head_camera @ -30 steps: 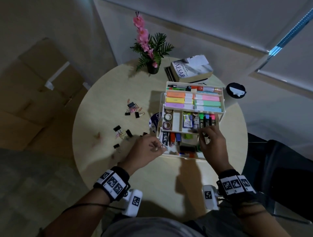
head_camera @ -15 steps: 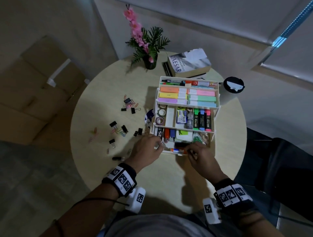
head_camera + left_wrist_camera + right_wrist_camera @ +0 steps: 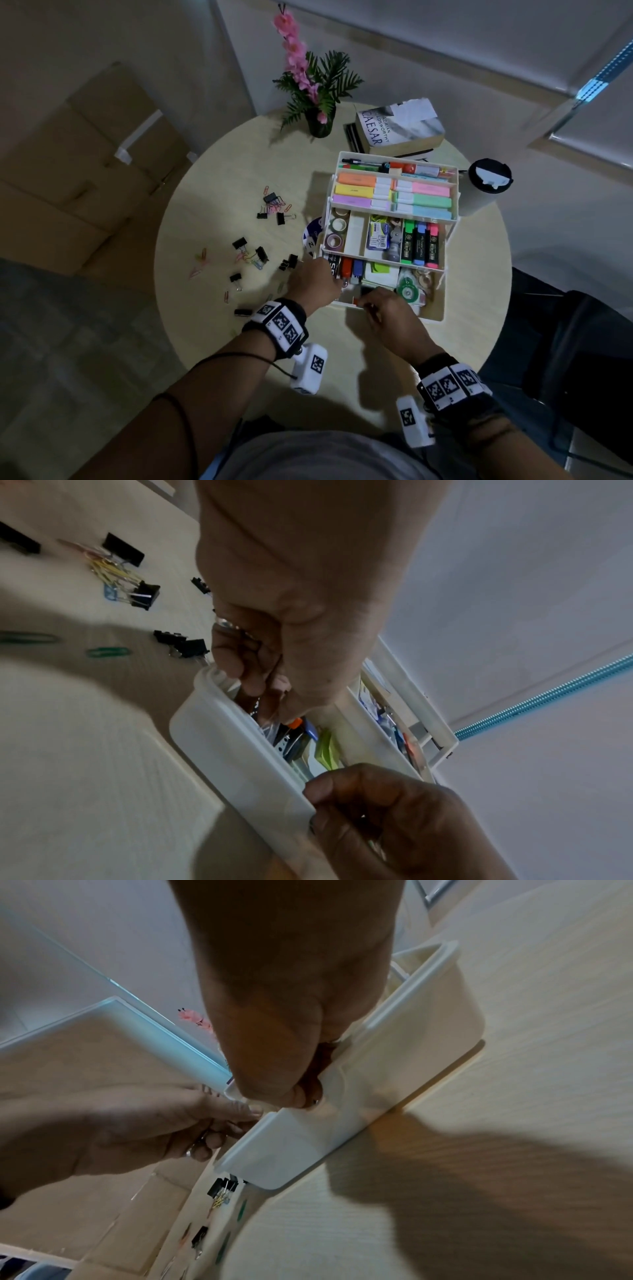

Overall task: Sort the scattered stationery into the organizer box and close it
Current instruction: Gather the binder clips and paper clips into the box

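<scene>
Right hand (image 3: 387,317) with fingers curled over the near rim of the open white plastic tiered organizer box (image 3: 442,310), what they pinch unclear, left hand (image 3: 313,286) with fingers (image 3: 236,656) bunched inside its bottom-left corner, black binder clips (image 3: 262,254) scattered left on the round pale wooden surface (image 3: 219,178)

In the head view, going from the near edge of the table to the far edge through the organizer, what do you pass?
Right hand → lowest tier with the green tape dispenser → middle tier's dark highlighters → top tray's pastel highlighters → book.
</scene>
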